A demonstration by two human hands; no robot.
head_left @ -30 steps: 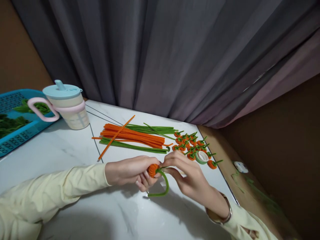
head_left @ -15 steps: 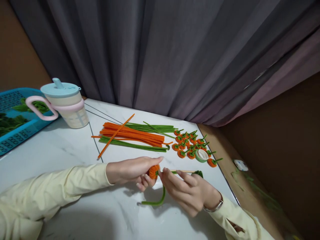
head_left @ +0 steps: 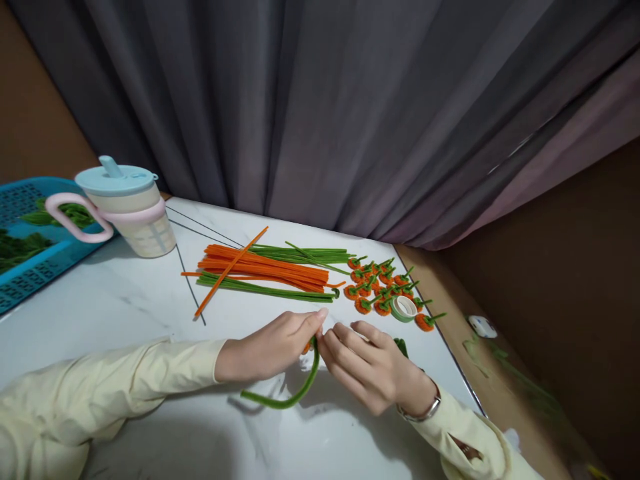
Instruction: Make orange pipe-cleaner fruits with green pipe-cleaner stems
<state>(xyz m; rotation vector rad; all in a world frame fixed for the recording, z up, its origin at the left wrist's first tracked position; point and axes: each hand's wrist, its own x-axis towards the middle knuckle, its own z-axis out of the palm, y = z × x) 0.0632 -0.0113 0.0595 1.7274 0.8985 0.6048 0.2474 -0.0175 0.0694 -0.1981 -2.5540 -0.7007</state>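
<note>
My left hand [head_left: 275, 345] is closed around a small orange pipe-cleaner pumpkin [head_left: 307, 347], most of it hidden by my fingers. From beside the pumpkin a green pipe cleaner [head_left: 285, 403] hangs down and curves out to the left, its end free. My right hand [head_left: 367, 363] is closed, with its thumb and fingertips meeting my left fingertips where the green pipe cleaner comes out. What exactly the right fingertips pinch is hard to see. Behind the right hand, a dark green curled piece [head_left: 401, 346] shows in part.
Orange pipe cleaners [head_left: 265, 267] lie between green bundles [head_left: 265, 287] beyond my hands. Several finished orange pumpkins [head_left: 363, 305] with green stems cluster at the right around tape rolls [head_left: 404, 308]. A lidded cup [head_left: 145, 230] and a blue basket [head_left: 45, 270] stand at left.
My hands have come closer together, and the left hand has turned so the pumpkin is now mostly covered. The green pipe cleaner's loose end has swung left. A thin stick by the right hand is no longer visible.
</note>
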